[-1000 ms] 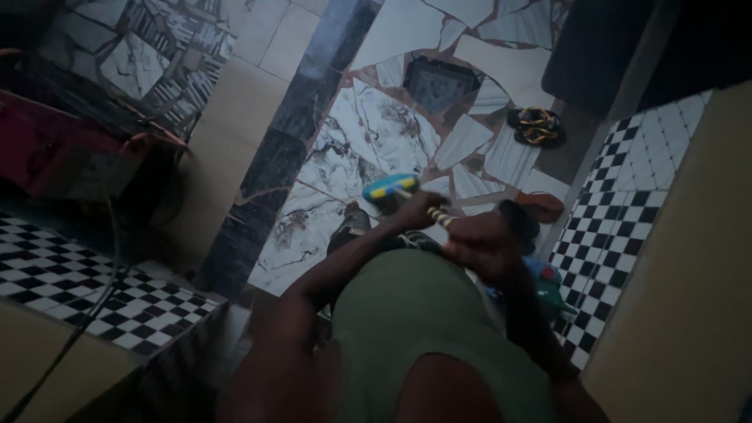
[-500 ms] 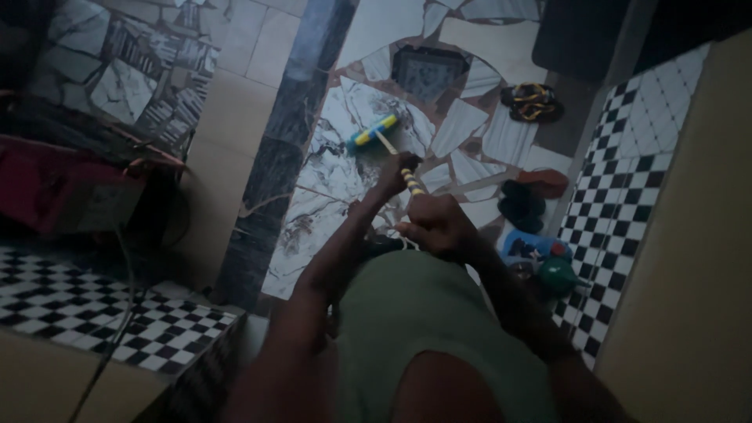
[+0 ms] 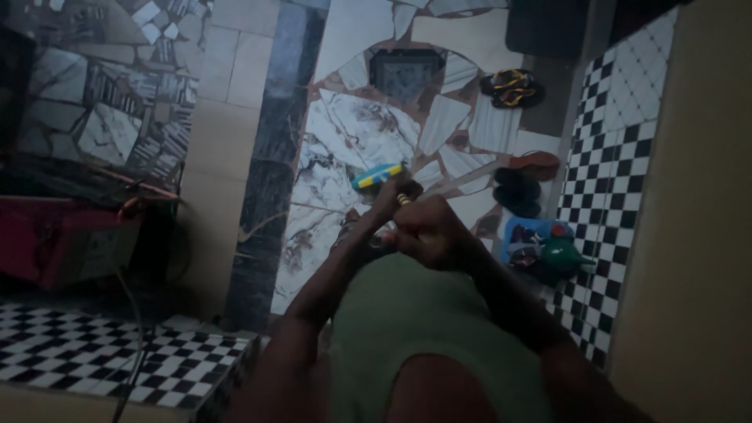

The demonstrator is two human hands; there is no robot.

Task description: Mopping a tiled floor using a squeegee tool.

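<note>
I hold a long-handled brush with both hands. Its blue and yellow head point(image 3: 377, 175) rests on the broken-marble mosaic floor point(image 3: 352, 133) in front of me. My left hand point(image 3: 389, 201) grips the yellow and dark striped handle point(image 3: 404, 199) nearer the head. My right hand point(image 3: 429, 231) is closed around the handle just behind it, close to my green shirt. One of my feet shows dimly below the brush head.
Sandals point(image 3: 513, 86) and dark shoes point(image 3: 518, 190) lie by the right wall. A blue tub with a green bottle point(image 3: 548, 249) sits next to the checkered tiles point(image 3: 619, 149). A red box point(image 3: 55, 239) and a cable point(image 3: 129, 329) are at the left.
The brush head went out across the floor away from me, then came back toward my feet. Both hands stayed on the handle and drew closer to my body.
</note>
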